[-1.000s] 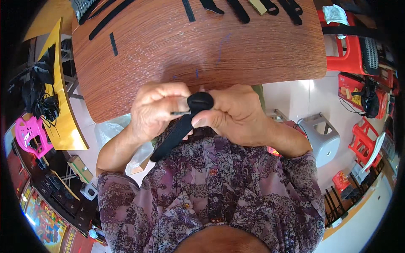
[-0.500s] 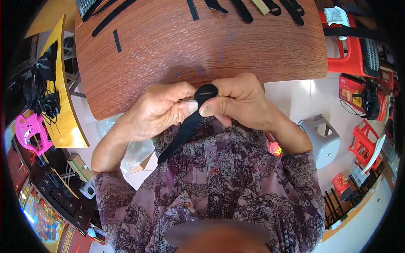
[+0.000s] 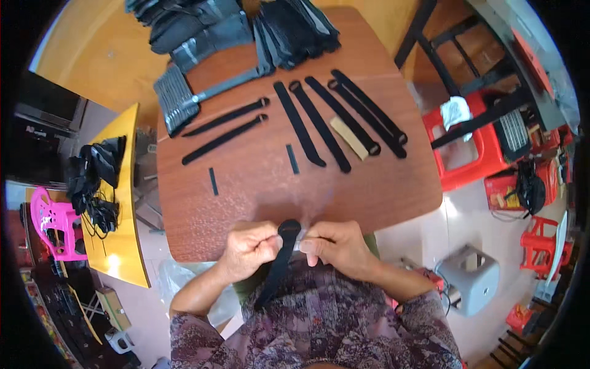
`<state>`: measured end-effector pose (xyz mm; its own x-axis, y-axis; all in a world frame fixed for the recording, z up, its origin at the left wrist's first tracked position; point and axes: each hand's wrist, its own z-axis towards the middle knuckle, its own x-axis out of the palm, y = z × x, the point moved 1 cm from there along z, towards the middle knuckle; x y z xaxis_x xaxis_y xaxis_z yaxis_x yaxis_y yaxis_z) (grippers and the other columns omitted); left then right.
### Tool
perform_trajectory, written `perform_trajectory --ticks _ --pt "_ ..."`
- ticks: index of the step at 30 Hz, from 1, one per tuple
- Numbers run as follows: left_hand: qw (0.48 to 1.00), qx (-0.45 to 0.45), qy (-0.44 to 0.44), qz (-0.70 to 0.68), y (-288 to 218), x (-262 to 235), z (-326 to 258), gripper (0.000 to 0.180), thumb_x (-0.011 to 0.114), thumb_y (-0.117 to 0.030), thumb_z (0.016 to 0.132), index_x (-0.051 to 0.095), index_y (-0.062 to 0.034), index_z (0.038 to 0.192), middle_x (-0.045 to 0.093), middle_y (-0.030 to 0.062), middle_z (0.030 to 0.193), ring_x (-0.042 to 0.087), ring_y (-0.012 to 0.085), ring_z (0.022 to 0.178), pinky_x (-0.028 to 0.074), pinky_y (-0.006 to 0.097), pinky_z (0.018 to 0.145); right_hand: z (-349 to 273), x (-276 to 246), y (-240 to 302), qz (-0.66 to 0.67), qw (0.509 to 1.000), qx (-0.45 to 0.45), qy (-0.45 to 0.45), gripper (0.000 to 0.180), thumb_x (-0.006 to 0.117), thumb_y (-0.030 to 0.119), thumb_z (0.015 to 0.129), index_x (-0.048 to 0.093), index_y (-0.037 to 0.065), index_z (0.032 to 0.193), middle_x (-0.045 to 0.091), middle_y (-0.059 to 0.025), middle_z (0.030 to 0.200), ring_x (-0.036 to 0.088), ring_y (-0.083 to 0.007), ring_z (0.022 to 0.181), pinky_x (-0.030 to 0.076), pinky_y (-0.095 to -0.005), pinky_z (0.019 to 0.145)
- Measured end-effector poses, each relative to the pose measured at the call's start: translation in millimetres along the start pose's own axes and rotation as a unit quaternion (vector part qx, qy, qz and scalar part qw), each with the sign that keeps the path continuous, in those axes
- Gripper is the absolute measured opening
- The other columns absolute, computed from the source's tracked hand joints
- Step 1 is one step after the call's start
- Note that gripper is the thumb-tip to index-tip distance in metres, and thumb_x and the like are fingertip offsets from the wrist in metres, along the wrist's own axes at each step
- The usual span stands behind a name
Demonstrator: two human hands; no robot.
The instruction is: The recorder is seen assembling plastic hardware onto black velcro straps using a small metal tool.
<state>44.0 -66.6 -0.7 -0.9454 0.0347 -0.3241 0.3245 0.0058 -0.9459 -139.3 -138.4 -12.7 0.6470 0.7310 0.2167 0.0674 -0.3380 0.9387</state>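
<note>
A black hook-and-loop strap (image 3: 280, 270) hangs between my hands at the table's near edge. Its rounded, slotted head points up and its tail slants down over my shirt. My left hand (image 3: 249, 251) is closed at the strap's left side, thumb against it just below the head. On the other side my right hand (image 3: 344, 247) is closed, thumb and finger pinched beside the strap. A pale, see-through bit shows between the right fingertips and the strap; I cannot tell what it is. The curled fingers hide part of the grip.
On the wooden table (image 3: 246, 203) lie several black straps (image 3: 299, 123), two short dark strips (image 3: 213, 181) and a tan block (image 3: 349, 139). Folded black bundles (image 3: 295, 34) and a grey brush-like tool (image 3: 178, 98) lie farther back. A grey stool (image 3: 470, 280) stands at right.
The view has tilted up, showing more of the table. My right thumb, earlier over the strap just under its head, now sits to the strap's right.
</note>
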Motion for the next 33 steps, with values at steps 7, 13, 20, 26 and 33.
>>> perform_trajectory --ticks 7,13,20,26,33 --pt "0.998 0.02 -0.017 -0.051 -12.0 9.4 -9.3 0.007 0.053 -0.002 0.077 0.059 0.0016 0.079 0.049 0.0048 0.056 0.047 0.0105 0.045 0.037 0.025 0.044 -11.7 16.5 4.6 -0.126 0.979 -0.158 -0.026 0.016 0.061 0.013 0.084 0.062 -0.001 0.074 0.054 -0.004 0.058 0.049 -0.0098 0.051 0.039 -0.0256 0.047" --pt "0.934 -0.052 -0.076 -0.346 16.8 38.7 -8.7 0.013 0.049 -0.007 0.08 0.057 0.002 0.074 0.045 -0.0006 0.053 0.046 0.006 0.046 0.034 0.019 0.043 -1.5 20.5 2.9 -0.291 0.892 -0.335 -0.088 0.02 0.067 0.015 0.078 0.059 0.0 0.066 0.047 -0.0089 0.052 0.047 -0.0224 0.043 0.036 -0.0313 0.042" --pt "0.759 -0.257 -0.022 -0.598 -2.2 40.8 -10.4 0.011 0.044 0.001 0.069 0.05 0.0029 0.061 0.051 0.0145 0.058 0.049 0.0229 0.039 0.04 0.038 0.028 -9.7 14.9 9.8 -0.448 0.779 -0.434 -0.064 0.022 0.069 0.018 0.075 0.058 0.003 0.063 0.05 -0.0077 0.053 0.047 -0.0228 0.043 0.033 -0.0334 0.04" --pt "0.983 0.182 0.0 0.035 -1.6 29.9 -12.7 0.017 0.057 -0.009 0.082 0.052 -0.0013 0.096 0.053 0.0107 0.071 0.056 0.027 0.062 0.045 0.036 0.055 -12.2 8.3 -16.8 -0.262 0.892 -0.368 -0.028 0.03 0.072 0.023 0.071 0.054 0.004 0.058 0.044 -0.0069 0.049 0.044 -0.0216 0.04 0.032 -0.0323 0.038" --pt "0.967 -0.084 0.14 -0.194 -6.2 13.6 -1.8 0.002 0.055 -0.003 0.076 0.056 -0.0016 0.075 0.049 0.0027 0.051 0.049 0.0138 0.042 0.037 0.029 0.039 -15.6 12.9 -4.3 -0.221 0.942 -0.252 0.007 0.026 0.071 0.024 0.072 0.057 0.006 0.059 0.046 -0.0077 0.05 0.046 -0.0213 0.042 0.035 -0.0333 0.041"
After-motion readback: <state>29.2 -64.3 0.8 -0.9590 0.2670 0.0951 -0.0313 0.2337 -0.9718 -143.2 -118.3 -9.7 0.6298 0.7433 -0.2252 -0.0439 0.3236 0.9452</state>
